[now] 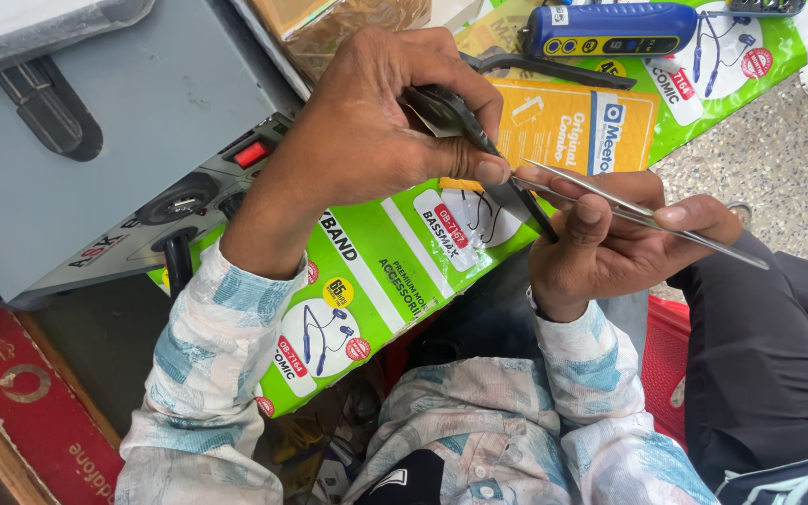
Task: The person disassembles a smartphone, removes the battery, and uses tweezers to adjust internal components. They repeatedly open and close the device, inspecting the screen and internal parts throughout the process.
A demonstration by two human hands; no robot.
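two hands meet at the middle of the head view, both sleeves in a pale blue-and-white patterned shirt. the left hand (376,122) is curled shut around a small dark flat part (451,114), pinching it between thumb and fingers; what kind of part it is cannot be told. a thin dark strip (527,201) runs down from that part toward the right hand. the right hand (610,238) is closed narrowly on metal tweezers (647,217), whose pointed tip touches the strip just beside the left thumb while the long end sticks out past the right fingers.

under both hands lies a green printed earphone package (376,271), sloping away below the left wrist. beyond the right hand sits a yellow packet (572,126), and farther beyond it a blue handheld tool (610,30) with a small display. left of the left forearm stands a grey metal box (123,140) with a red switch (250,153) and a round socket. near the left elbow is a red board (30,411). right of the right hand is speckled floor (778,159).
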